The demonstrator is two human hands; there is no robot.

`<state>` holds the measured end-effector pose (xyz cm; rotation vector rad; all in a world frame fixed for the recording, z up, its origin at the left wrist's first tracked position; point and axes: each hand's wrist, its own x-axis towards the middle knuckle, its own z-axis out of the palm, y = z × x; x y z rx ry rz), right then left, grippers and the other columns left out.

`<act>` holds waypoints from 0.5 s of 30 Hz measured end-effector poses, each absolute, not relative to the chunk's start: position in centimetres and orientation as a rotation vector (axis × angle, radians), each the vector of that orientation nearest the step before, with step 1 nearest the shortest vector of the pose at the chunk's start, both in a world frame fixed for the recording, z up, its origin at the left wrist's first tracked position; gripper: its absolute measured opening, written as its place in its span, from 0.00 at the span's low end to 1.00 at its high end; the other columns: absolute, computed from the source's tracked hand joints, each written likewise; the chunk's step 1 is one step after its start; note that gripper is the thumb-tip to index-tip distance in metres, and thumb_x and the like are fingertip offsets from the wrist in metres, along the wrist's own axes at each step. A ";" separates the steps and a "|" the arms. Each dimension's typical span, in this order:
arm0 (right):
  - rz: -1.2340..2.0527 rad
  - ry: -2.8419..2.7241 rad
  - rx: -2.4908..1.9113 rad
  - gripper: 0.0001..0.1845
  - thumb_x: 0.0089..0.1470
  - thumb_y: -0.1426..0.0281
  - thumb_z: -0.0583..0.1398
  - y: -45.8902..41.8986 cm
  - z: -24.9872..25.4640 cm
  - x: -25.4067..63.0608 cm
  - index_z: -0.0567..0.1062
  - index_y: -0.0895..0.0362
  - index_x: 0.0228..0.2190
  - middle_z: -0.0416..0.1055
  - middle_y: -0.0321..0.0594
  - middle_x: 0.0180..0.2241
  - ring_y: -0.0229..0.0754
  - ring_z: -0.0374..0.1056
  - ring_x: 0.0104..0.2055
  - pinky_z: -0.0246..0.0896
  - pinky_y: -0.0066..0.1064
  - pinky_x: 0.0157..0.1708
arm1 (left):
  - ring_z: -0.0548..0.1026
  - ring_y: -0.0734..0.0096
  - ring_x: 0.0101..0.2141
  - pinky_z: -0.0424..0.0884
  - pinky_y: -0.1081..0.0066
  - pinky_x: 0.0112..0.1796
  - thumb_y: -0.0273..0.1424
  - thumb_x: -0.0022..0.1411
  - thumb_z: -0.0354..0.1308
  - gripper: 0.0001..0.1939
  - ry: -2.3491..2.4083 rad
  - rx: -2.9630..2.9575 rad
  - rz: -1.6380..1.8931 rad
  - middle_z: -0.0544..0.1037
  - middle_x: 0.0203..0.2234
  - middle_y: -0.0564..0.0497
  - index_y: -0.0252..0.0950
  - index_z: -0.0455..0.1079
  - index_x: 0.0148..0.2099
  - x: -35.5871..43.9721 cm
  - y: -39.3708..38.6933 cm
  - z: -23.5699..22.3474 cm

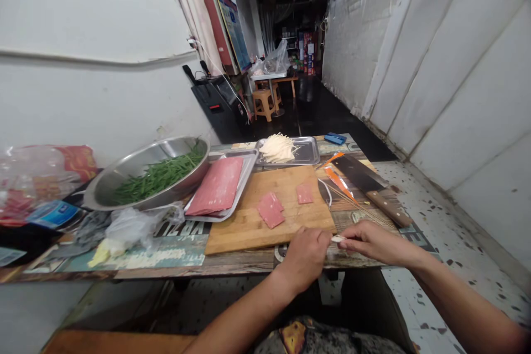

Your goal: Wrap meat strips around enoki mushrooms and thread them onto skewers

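Pinching a white piece (338, 238), both hands (305, 254) (369, 240), greens (160, 177) in bowl (120, 167), pink sheets (219, 183) on tray (249, 170)

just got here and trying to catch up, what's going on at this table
The person's left hand and right hand hold a small pale piece between them, by the near right corner of the cutting board; what it is can't be made out. Smaller pink slices lie on the board, with larger pink sheets on a tray to the left. The cleaver lies to the right, in neither hand.
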<state>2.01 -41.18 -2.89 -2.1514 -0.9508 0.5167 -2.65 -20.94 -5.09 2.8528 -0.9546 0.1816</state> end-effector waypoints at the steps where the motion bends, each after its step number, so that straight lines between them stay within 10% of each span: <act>1: 0.417 -0.980 -2.199 0.16 0.60 0.65 0.53 -40.9 -2.9 1.8 0.74 0.54 0.24 0.71 0.38 0.29 0.40 0.66 0.31 0.57 0.28 0.31 | 0.72 0.61 0.34 0.68 0.62 0.36 0.24 0.64 0.46 0.09 -0.973 2.872 0.154 0.74 0.33 0.45 0.32 0.67 0.42 -2.6 -21.0 -4.8; 8: 0.181 -0.896 -2.625 0.11 0.56 0.69 0.57 -38.7 -2.0 1.1 0.76 0.56 0.26 0.74 0.45 0.30 0.45 0.70 0.31 0.56 0.30 0.28 | 0.73 0.59 0.35 0.69 0.60 0.37 0.23 0.64 0.46 0.09 -0.990 2.920 0.057 0.74 0.31 0.43 0.31 0.68 0.40 -1.7 -21.6 -3.0; 15: 0.447 -0.537 -1.831 0.19 0.55 0.57 0.57 -36.8 -0.6 4.0 0.68 0.57 0.20 0.68 0.35 0.17 0.37 0.67 0.20 0.61 0.26 0.22 | 0.72 0.62 0.39 0.69 0.62 0.40 0.28 0.69 0.42 0.16 -0.780 2.622 0.404 0.75 0.38 0.42 0.32 0.62 0.55 0.2 -19.6 -2.4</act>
